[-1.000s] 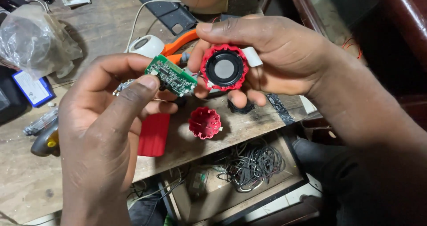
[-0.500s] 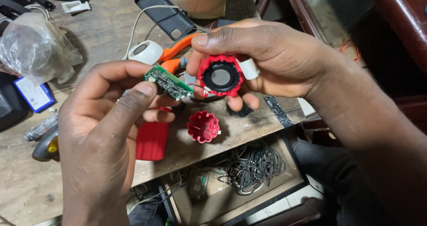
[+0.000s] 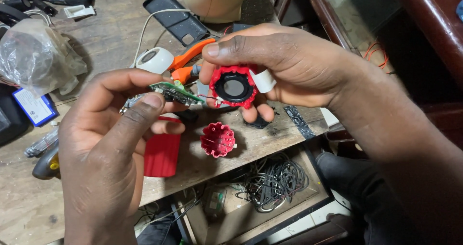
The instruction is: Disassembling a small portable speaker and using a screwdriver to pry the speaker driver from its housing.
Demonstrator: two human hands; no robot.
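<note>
Wood bench [image 3: 96, 47]. Mid-teardown: left hand [image 3: 103, 148] pinching PCB [image 3: 176, 93], right hand [image 3: 289, 66] gripping red speaker [image 3: 235, 87]; thin wires between, needs gentle handling.

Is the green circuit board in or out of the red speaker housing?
Out: the left hand pinches the green circuit board beside the red speaker housing.

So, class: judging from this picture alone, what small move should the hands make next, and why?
Probably ease the green circuit board in the left hand toward the red speaker ring in the right hand: thin wires seem to join them, and the gap looks tight.
</note>
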